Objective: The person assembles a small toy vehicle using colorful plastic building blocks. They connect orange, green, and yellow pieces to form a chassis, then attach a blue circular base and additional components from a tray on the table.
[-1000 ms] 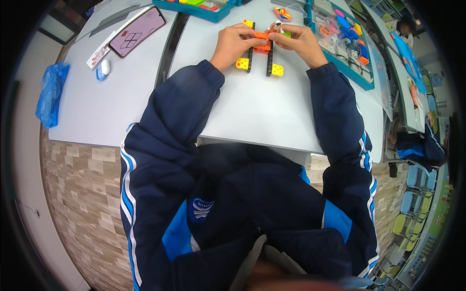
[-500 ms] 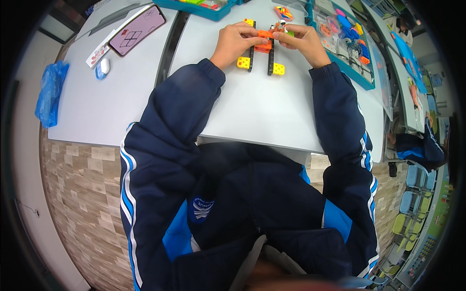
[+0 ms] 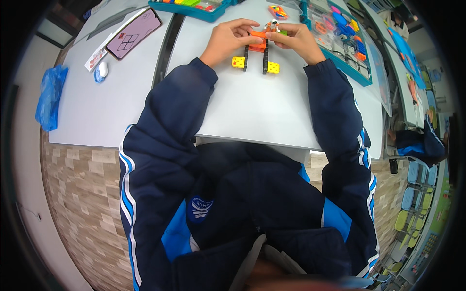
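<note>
On the white table sits a building-block model with two black beams, an orange middle and yellow blocks at its near ends. My left hand has its thumb against the orange part, while its index finger stretches out above. My right hand pinches the right side of the orange part, thumb and fingers pressed together. A small toy figure in orange and white shows just behind the right fingertips, beside a green piece. My fingers cover the model's far half.
To the right lies a teal box of colourful building parts. Another teal tray is at the far edge, near a small colourful packet. A phone, a white-and-blue earbud case and a blue plastic bag are left.
My left fingers have lifted from the model and spread, with the thumb still on it. Both hands and the model appear slightly further left in the view.
</note>
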The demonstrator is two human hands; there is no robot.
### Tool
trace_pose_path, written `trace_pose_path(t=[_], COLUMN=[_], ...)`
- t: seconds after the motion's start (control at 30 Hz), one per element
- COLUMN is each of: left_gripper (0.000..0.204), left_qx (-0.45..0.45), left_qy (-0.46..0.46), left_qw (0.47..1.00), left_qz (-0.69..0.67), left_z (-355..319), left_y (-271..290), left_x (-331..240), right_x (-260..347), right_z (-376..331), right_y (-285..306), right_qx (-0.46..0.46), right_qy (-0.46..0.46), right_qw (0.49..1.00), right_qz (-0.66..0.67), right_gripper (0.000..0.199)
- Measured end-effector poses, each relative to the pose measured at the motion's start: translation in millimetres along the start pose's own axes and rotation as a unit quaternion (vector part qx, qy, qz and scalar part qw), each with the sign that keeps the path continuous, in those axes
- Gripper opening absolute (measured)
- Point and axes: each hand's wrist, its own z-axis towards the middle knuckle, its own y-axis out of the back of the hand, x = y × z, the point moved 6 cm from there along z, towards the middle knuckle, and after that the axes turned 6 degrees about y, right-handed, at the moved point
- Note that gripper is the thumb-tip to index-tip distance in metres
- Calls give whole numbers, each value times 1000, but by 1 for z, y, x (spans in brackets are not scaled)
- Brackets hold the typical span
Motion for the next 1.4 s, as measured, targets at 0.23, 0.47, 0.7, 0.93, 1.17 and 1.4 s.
trace_pose_path(t=[0.23, 0.47, 0.7, 0.93, 1.17, 1.4], left_gripper=[23, 21, 18, 16, 20, 36], left_qx=[-10, -33, -45, -73, -130, -133], left_qy=[-42, -54, -71, -102, -125, -138], left_qw=[997, 994, 992, 986, 971, 943], left_qz=[62, 90, 92, 113, 158, 271], left_z=[1, -1, -3, -6, -13, -21], left_y=[3, 2, 2, 2, -1, -9], left_x=[-8, -11, -16, -23, -32, -42], right_x=[-4, 19, 26, 14, 16, 21], right_z=[-7, -13, -9, -2, -15, -34], right_y=[1, 22, 13, 12, 26, 16], right_qx=[-9, -185, -225, -206, -289, -240], right_qy=[-10, 218, 252, 201, 236, 203], right_qw=[998, 955, 925, 951, 924, 915], right_qz=[54, -78, -171, -113, -85, -253], right_gripper=[35, 33, 25, 26, 26, 25])
